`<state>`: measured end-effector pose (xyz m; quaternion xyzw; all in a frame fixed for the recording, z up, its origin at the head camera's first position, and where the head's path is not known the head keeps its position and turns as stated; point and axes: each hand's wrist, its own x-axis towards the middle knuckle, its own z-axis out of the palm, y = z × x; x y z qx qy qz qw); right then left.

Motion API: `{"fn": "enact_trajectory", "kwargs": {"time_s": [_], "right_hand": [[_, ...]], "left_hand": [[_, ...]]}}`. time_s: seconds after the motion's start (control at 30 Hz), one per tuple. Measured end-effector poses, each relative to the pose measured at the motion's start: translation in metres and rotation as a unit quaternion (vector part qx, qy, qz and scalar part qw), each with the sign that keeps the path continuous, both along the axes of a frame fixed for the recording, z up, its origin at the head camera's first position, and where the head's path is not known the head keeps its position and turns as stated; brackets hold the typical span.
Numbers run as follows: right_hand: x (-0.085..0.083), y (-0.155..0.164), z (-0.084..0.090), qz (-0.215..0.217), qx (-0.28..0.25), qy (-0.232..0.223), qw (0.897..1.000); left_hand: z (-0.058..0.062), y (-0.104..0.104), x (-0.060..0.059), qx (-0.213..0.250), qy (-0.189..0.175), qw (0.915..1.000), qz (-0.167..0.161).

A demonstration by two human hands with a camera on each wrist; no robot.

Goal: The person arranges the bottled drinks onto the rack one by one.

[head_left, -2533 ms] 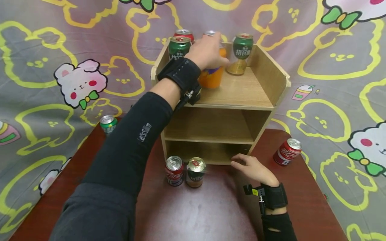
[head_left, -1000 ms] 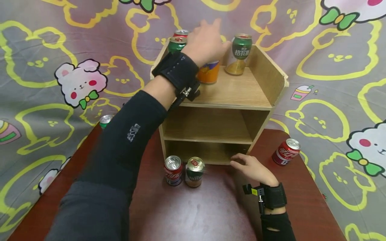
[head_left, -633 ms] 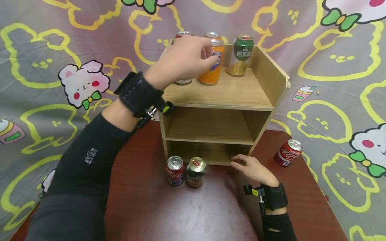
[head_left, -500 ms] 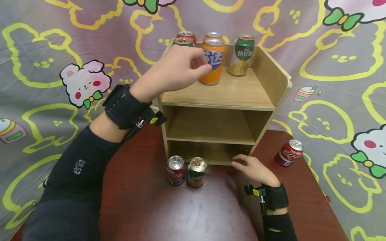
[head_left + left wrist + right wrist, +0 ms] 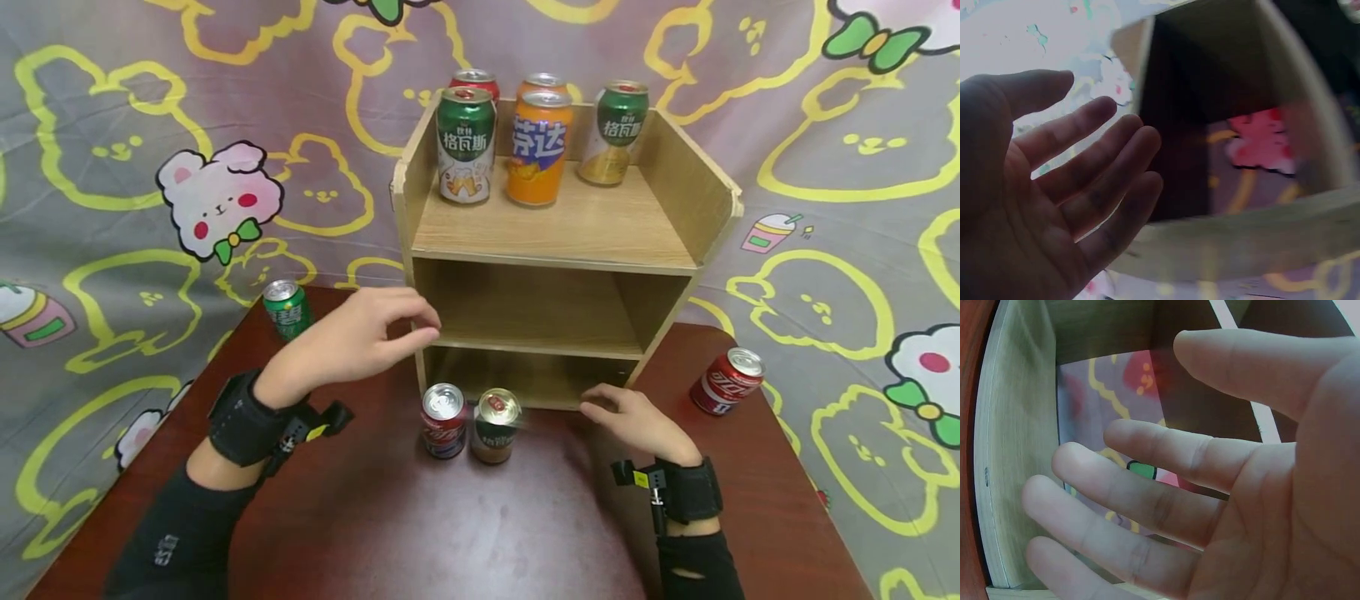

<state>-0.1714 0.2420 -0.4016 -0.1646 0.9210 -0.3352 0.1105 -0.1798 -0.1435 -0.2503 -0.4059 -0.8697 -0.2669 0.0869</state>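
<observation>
My left hand (image 5: 352, 342) hovers over the table left of the wooden shelf unit (image 5: 555, 260), fingers loosely bent and nothing in them. In the left wrist view its palm (image 5: 1029, 212) faces the blurred shelf. My right hand (image 5: 637, 421) rests at the unit's lower right front corner, also holding nothing; its spread fingers (image 5: 1141, 506) show in the right wrist view. On the top shelf stand an orange soda can (image 5: 537, 158), a second orange can (image 5: 544, 81) behind it, a green-and-white can (image 5: 466, 150), a red can (image 5: 477, 78) behind that, and a green-and-gold can (image 5: 615, 133).
In front of the unit, a red cola can (image 5: 444, 425) and a green-and-gold can (image 5: 495, 429) stand side by side. Another red can (image 5: 727, 382) is at the table's right edge, a green can (image 5: 288, 310) at its left. A patterned curtain (image 5: 330, 250) hangs behind.
My left hand has let go of the front orange can, set slightly farther back on the top shelf, and has come down and left. My right hand stays in place.
</observation>
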Motion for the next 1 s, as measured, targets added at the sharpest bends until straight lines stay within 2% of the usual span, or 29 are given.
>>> {"fn": "enact_trajectory", "kwargs": {"time_s": [0.1,0.23,0.33,0.4,0.47,0.57,0.67,0.77,0.83,0.93,1.0], "right_hand": [[0.0,0.001,0.0,0.0,-0.003,-0.001,1.0],[0.001,0.001,-0.001,-0.004,-0.004,-0.004,1.0],[0.001,0.002,-0.002,-0.009,-0.007,-0.007,1.0],[0.001,0.002,-0.002,-0.009,-0.009,-0.011,1.0],[0.001,0.002,-0.003,-0.008,-0.011,-0.014,1.0],[0.0,0.003,-0.003,-0.007,-0.01,-0.013,1.0],[-0.001,0.002,-0.003,-0.007,-0.005,-0.012,1.0],[-0.002,0.001,-0.004,-0.005,-0.001,-0.013,1.0],[-0.002,0.0,-0.004,-0.005,0.0,-0.014,1.0],[-0.003,-0.001,-0.006,-0.003,0.0,-0.014,1.0],[-0.004,-0.001,-0.007,0.0,0.001,-0.013,1.0]], "left_hand": [[-0.032,-0.007,0.004,-0.002,-0.034,0.9994,0.011],[-0.07,-0.007,0.009,0.011,-0.061,0.998,0.013],[-0.093,-0.009,0.008,0.036,-0.06,0.9973,0.022],[-0.104,-0.016,0.004,0.066,-0.048,0.9954,0.05],[-0.115,-0.028,-0.006,0.096,-0.019,0.9901,0.101],[-0.131,-0.053,-0.025,0.12,0.017,0.974,0.192],[-0.148,-0.078,-0.043,0.114,0.021,0.9564,0.268],[-0.161,-0.1,-0.055,0.113,0.013,0.9412,0.318],[-0.166,-0.113,-0.063,0.112,0.019,0.9304,0.349],[-0.168,-0.129,-0.075,0.113,0.027,0.913,0.391],[-0.168,-0.138,-0.084,0.115,0.023,0.8983,0.424]]}}
